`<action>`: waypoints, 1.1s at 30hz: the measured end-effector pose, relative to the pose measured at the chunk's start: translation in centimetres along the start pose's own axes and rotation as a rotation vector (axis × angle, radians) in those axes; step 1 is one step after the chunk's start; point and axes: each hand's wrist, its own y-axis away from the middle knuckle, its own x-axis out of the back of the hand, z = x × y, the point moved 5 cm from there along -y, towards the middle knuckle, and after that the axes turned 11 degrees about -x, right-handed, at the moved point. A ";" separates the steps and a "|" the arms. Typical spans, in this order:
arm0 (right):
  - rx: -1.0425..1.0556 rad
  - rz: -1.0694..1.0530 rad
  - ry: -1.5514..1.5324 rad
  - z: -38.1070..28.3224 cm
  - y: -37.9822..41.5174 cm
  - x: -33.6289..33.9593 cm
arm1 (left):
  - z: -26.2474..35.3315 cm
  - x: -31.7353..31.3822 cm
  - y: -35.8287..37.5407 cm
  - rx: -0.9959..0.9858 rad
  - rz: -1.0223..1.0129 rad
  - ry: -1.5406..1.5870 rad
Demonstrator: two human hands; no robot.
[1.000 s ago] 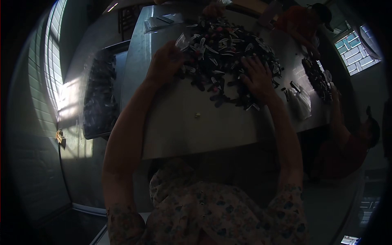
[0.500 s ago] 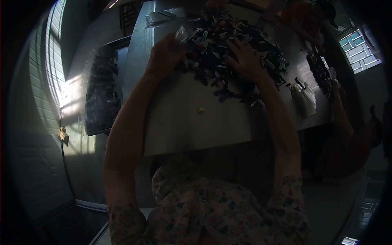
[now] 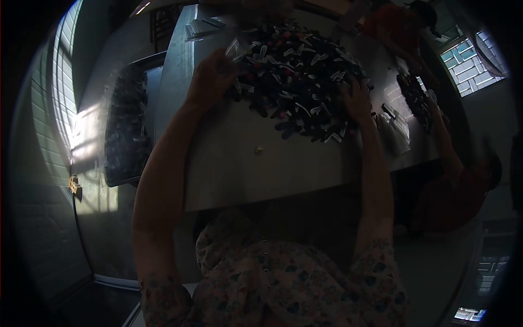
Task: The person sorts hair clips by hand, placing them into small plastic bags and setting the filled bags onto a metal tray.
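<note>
A big pile of small dark clips (image 3: pixel 297 71), some with pale or pink bits, lies on the metal table (image 3: pixel 245 174). My left hand (image 3: pixel 210 79) is at the pile's left edge, fingers closed on a small clear plastic bag (image 3: pixel 233 48). My right hand (image 3: pixel 357 101) rests flat against the pile's right edge with its fingers apart and nothing visibly in them. One small yellowish piece (image 3: pixel 259 149) lies alone on the bare metal below the pile.
A dark tray (image 3: pixel 128 128) full of similar items stands left of the table. A second person (image 3: pixel 468 182) sits at the right by a smaller pile (image 3: pixel 414 95) and clear bags (image 3: pixel 395 133). Another person in orange (image 3: pixel 397 27) is at the far end.
My right hand has slid from the middle of the pile out to its right edge. My left hand stays at the left edge with the bag.
</note>
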 end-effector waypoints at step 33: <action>-0.002 -0.161 -0.607 -9.3 -3.8 -0.5 | -1.4 -0.1 0.1 -0.053 -0.044 -0.047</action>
